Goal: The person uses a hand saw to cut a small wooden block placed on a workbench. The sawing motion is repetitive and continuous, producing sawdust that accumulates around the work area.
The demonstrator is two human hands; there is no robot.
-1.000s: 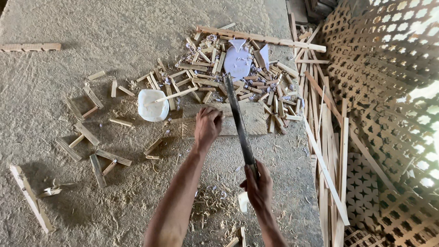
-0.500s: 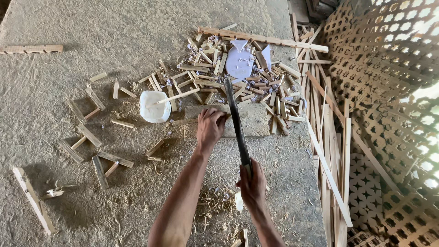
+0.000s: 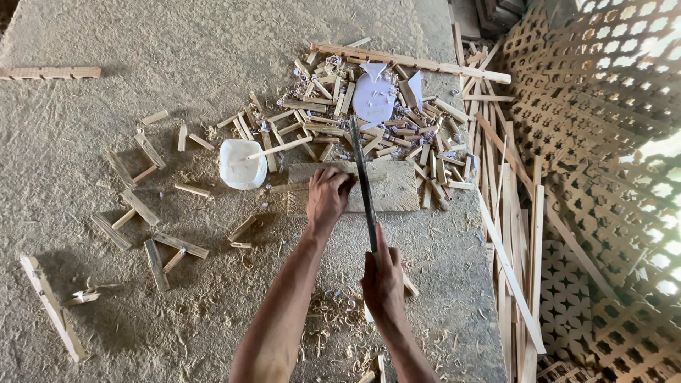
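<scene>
Seen from above, a person's two bare arms reach forward over a sawdust-covered floor. The right hand is wrapped tight around the handle of a long, dark-bladed knife, whose blade points away from the person and crosses a flat wooden block. The left hand is curled, fingers bent down onto the near-left part of that block, just beside the blade; whether it pinches a small piece of wood underneath cannot be told.

Just left of the block stands a white tub with a thin wooden stick resting across its rim. Beyond the block lies a heap of short wooden offcuts, with a pale torn sheet on top of it. More short wooden pieces are scattered to the left. Curled wood shavings lie between the arms. On the right, long thin wooden slats lie side by side, next to carved wooden lattice panels.
</scene>
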